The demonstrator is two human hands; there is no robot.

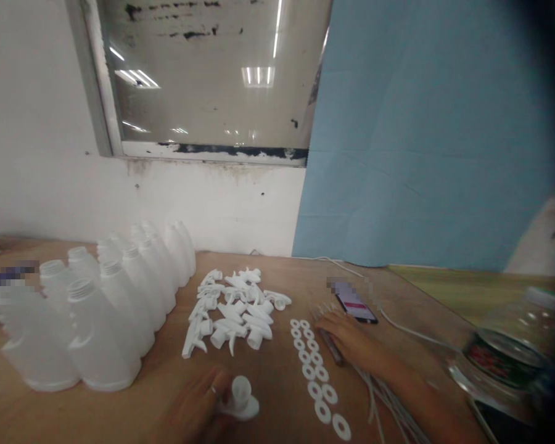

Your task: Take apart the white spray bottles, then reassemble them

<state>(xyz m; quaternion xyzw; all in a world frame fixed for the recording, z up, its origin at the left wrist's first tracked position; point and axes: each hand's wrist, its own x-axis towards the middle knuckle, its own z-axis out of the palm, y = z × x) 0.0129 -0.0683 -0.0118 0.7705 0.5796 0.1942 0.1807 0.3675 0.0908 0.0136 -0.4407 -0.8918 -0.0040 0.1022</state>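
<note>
My left hand [198, 394], blurred at the bottom of the view, is closed around a white trigger sprayer head [242, 394] whose round collar faces up. My right hand [346, 336] is low over a bundle of thin plastic tubes [388, 404], beside the phone. Its fingers are smeared, and I cannot make out whether they grip a tube. A dark, slim stick-like item [332, 348] lies by its wrist. Between my hands, white ring washers [308, 371] lie in two rows. A pile of white trigger sprayer heads [234, 311] is beyond them.
White spray bottles [104, 351] without tops stand in rows on the left of the wooden table [161, 404]. A lit phone [354, 303] with a cable lies beyond my right hand. At the right are a large clear plastic bottle [509, 357] and a dark phone-like device [499, 422].
</note>
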